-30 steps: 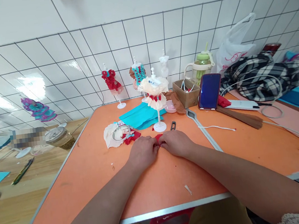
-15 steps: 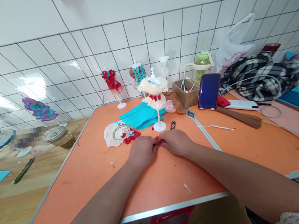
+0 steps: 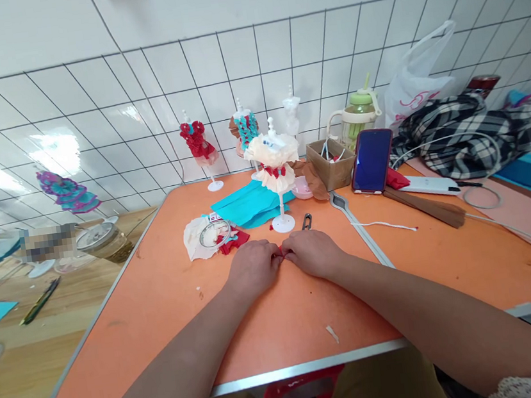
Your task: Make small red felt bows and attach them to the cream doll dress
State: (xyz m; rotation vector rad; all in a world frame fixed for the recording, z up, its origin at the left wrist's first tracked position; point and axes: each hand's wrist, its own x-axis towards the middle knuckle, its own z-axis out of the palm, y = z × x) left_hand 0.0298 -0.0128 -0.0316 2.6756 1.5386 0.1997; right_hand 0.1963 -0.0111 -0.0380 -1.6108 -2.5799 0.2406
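Observation:
My left hand [image 3: 256, 266] and my right hand [image 3: 311, 253] meet over the orange table, fingers pinched closed. Between the fingertips shows a bit of red crepe paper [image 3: 281, 254], mostly hidden. Just beyond them stands a miniature dress form [image 3: 283, 223] wearing a cream ruffled paper dress [image 3: 273, 151] with red bows at the waist. Left of my hands, a clear tape roll [image 3: 216, 244] rests on cream and red paper scraps [image 3: 194, 240]. Small black-handled scissors or snips [image 3: 306, 222] lie beyond my right hand, partly covered.
Turquoise paper [image 3: 242, 207] lies behind the scraps. At the back stand other dress forms [image 3: 198, 144], a cardboard box [image 3: 332, 168], a propped phone [image 3: 371, 161] and a green-lidded bottle [image 3: 360, 116]. Plaid cloth [image 3: 461, 136] is heaped at right. A wooden table [image 3: 21, 377] adjoins at left.
Less of the red paper shows between my fingertips than before; both hands stay in nearly the same place. Part of a pale ring has come into view at the far left edge.

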